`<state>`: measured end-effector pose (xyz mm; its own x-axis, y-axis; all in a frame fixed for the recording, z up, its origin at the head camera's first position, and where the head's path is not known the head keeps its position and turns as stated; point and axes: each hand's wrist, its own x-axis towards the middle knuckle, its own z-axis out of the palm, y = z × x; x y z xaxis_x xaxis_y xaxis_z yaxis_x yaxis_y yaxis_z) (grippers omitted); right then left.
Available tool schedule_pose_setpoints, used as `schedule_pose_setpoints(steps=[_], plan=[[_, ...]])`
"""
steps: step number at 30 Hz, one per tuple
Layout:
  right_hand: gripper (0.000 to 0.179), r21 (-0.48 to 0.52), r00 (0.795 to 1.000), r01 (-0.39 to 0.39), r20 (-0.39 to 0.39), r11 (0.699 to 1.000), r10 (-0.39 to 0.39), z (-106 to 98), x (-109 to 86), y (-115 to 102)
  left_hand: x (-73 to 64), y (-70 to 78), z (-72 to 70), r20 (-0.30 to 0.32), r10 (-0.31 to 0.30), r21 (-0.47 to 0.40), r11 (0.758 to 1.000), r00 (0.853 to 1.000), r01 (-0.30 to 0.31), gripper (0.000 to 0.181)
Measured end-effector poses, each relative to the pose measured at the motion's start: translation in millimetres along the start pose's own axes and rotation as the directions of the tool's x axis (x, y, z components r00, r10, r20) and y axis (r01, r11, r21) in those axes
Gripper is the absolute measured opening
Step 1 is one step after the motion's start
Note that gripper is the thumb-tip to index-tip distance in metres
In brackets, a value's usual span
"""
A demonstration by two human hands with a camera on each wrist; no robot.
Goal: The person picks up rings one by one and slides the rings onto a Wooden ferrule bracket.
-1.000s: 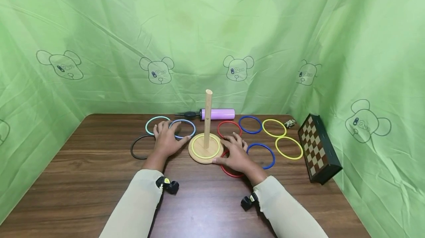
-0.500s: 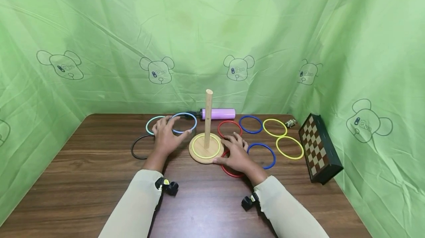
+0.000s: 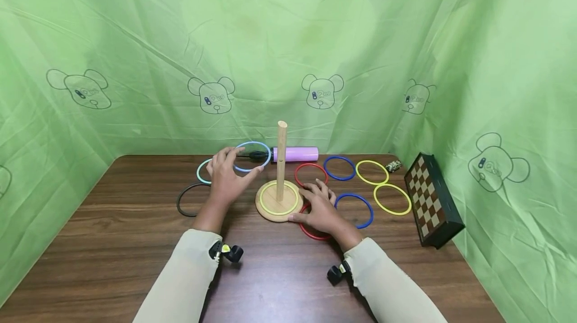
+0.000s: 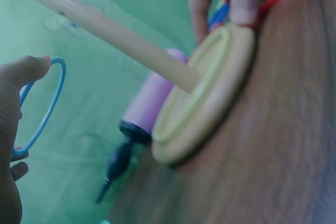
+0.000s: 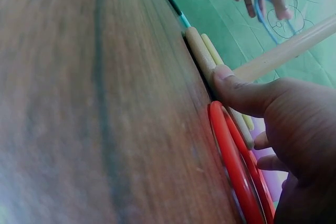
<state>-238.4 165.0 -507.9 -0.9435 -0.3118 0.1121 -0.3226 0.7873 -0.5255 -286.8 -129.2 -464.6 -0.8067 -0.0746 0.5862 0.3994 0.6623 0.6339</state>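
Ten rings (image 4: 64, 74), two hands (image 3: 225, 178) (image 3: 321, 213), one stand (image 3: 281, 173), one pump (image 3: 296, 154), one chessboard (image 3: 425, 198)

You are seeing small lettering (image 3: 321, 94) on mouse faces (image 3: 217, 98) across the green curtain (image 3: 266, 27), showing too faintly to read.

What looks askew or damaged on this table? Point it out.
Nothing looks damaged. Mildly odd: the black rectangular box with a brown-and-cream checkered face stands on its side, rather than flat, at the right of the brown wood-grain table. The pale wooden peg looks upright, the light yellow ring lying around it.
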Motion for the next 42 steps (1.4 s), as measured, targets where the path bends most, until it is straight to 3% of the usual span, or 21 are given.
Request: schedule_pose_setpoints(steps=[6,15,20,25,34,38,42], plan=[[0.091,0.002,1.000,-0.010,0.007,1.000,0.010,0,0.7,0,7.8,24.1,-16.8,-0.012,0.005,-0.069,0.998,1.000,-0.006,0.075],[0.091,0.000,1.000,-0.010,0.014,1.000,0.010,1,0.2,0,13.5,47.8,-30.6,-0.038,0.016,-0.133,0.991,0.999,-0.021,0.071],[0.092,0.014,1.000,-0.010,0.013,1.000,0.010,1,-0.6,-2,22.2,64.1,-39.8,-0.096,0.062,-0.175,0.982,0.993,-0.078,0.068],[0.093,0.018,1.000,-0.003,0.003,1.000,0.003,0,0.1,-2,31.4,77.8,-47.2,-0.180,0.119,-0.233,0.959,0.976,-0.160,0.065],[0.092,0.005,1.000,-0.003,0.004,1.000,0.003,-1,1.2,0,36.1,94.6,-46.6,-0.252,0.159,-0.357,0.902,0.955,-0.244,0.061],[0.092,0.012,1.000,-0.004,0.003,1.000,0.004,-1,0.8,-1,34.5,99.9,-42.5,-0.244,0.170,-0.389,0.885,0.955,-0.257,0.060],[0.092,0.005,1.000,0.001,-0.004,1.000,-0.001,0,0.7,-2,31.9,101.9,-36.6,-0.213,0.173,-0.401,0.882,0.962,-0.247,0.062]])
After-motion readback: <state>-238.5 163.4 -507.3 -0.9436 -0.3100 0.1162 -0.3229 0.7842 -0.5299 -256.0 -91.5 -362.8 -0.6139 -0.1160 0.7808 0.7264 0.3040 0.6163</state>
